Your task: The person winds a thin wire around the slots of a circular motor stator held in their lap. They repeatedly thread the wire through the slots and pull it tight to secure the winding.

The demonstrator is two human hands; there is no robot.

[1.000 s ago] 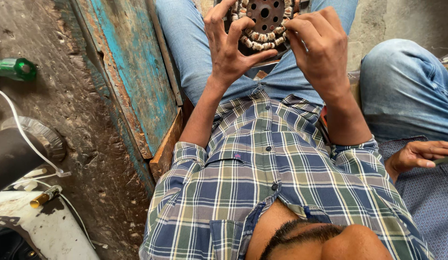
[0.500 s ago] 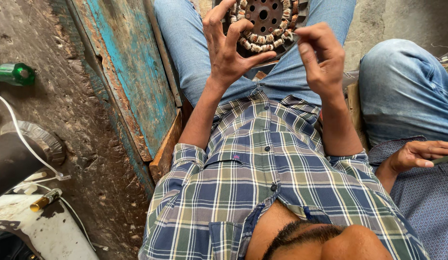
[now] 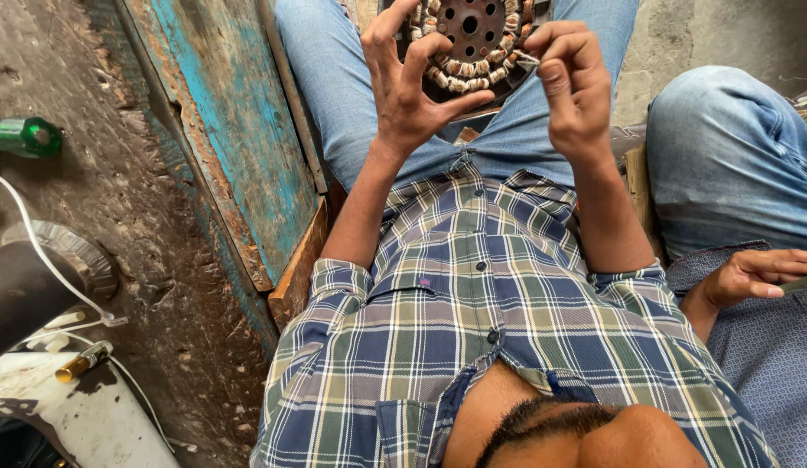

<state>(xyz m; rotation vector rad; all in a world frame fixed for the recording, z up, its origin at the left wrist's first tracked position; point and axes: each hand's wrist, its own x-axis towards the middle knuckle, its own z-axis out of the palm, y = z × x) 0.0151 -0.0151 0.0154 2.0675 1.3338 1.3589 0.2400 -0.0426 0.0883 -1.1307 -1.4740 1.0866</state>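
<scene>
Left hand (image 3: pixel 408 95) still splayed around the stator (image 3: pixel 473 39); right hand (image 3: pixel 572 87) now off its rim, pinching a thin wire (image 3: pixel 527 59), evidently drawing winding out.

setting: small, rough repair workshop, work done seated low.
left of the left hand (image 3: pixel 403 95) a worn board with peeling turquoise paint (image 3: pixel 221 130) leans over stained, grimy concrete floor (image 3: pixel 100 199); farther left a green bottle (image 3: pixel 26 137), loose white wire (image 3: pixel 39 251) and a chipped white surface (image 3: pixel 48 425). between the hands, a rusty wound motor stator (image 3: pixel 473 39). right of the right hand (image 3: pixel 577 87), a co-worker's hand (image 3: pixel 750 276).
</scene>
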